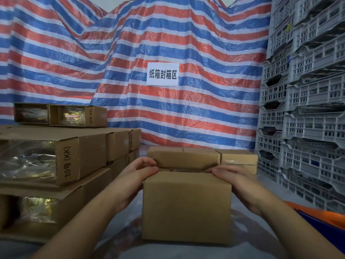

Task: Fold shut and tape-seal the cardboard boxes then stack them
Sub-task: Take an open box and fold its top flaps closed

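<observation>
Box [186, 208] upright at centre of the worktop [121, 245], near flap folded over the top, far flap [183, 158] still raised, narrow gap between them. Left hand [139, 176] at the box's left top corner, grip curled round the flap edges; right hand [237, 179] at the right top corner, grip likewise closed on the near flap's edge. Behind, touching or just beside: more boxes [239, 157]. At left, stacked cartons [74, 156]. At right, grey crates [306, 109]. Behind all, striped tarp [130, 53] with sign [162, 74].

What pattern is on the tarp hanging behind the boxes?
Red, blue and white horizontal stripes on the tarp, seen in the head view.
</observation>
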Available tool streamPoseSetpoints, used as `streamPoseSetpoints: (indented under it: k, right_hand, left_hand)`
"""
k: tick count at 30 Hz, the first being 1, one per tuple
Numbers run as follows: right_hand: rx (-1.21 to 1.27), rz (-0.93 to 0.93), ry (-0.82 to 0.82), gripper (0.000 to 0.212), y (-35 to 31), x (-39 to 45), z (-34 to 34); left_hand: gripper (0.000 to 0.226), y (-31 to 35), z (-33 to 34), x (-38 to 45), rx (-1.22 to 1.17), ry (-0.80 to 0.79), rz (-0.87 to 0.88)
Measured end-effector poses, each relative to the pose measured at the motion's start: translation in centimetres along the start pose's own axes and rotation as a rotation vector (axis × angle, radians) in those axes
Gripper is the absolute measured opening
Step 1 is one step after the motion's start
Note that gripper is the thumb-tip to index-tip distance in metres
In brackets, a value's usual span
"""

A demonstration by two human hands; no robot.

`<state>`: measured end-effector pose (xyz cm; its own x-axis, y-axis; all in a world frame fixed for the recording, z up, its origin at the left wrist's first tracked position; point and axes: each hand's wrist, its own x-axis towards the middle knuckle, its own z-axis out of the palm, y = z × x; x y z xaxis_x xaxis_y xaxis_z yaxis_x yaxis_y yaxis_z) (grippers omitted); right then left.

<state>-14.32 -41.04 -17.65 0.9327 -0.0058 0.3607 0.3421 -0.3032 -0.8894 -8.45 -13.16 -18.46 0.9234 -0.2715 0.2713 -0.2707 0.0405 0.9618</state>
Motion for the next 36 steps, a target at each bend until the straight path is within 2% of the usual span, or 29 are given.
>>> streamPoseSetpoints:
  k: [3,5,8,10,12,17,20,26,29,33,36]
  right_hand:
    - [0.131,-0.039,0.028,0.019,0.3,0.1,0.2]
    - [0.243,-0.055,0.049,0.048,0.8,0.4,0.2]
    - [0.284,-0.086,0.057,0.094,1.1,0.7,0.2]
    - [0.302,-0.092,0.030,0.108,1.2,0.9,0.2]
    - [0.300,-0.103,0.012,0.110,1.1,0.8,0.1]
    - [0.321,-0.134,0.035,0.099,0.7,0.5,0.2]
    - [0.289,-0.152,0.058,0.086,0.6,0.5,0.3]
    - [0.227,-0.171,0.116,0.027,1.1,0.4,0.5]
    - [0.197,-0.198,0.130,0.022,1.3,0.4,0.5]
    - [0.171,-0.220,0.142,0.018,1.2,0.5,0.6]
    - [0.148,-0.227,0.136,0.014,1.3,0.5,0.6]
  left_hand:
    - [0.040,0.0,0.0,0.1,-0.044,0.037,0.087]
    - [0.059,0.0,0.0,0.1,-0.063,-0.016,0.128]
    - [0.069,0.0,0.0,0.2,-0.077,-0.072,0.139]
    - [0.077,0.1,0.1,0.1,-0.085,-0.066,0.127]
    - [0.080,0.3,0.1,-0.1,-0.071,-0.039,0.129]
    - [0.078,0.4,-0.1,-0.3,-0.034,-0.006,0.166]
    - [0.067,0.5,-0.1,-0.3,0.011,0.010,0.195]
    - [0.032,0.2,0.0,-0.6,0.175,0.040,0.227]
    - [0.022,0.1,0.0,-0.7,0.239,0.056,0.243]
    - [0.021,1.6,-0.1,-0.6,0.387,0.031,0.220]
    - [0.015,4.6,0.7,-0.1,0.726,-0.017,0.176]
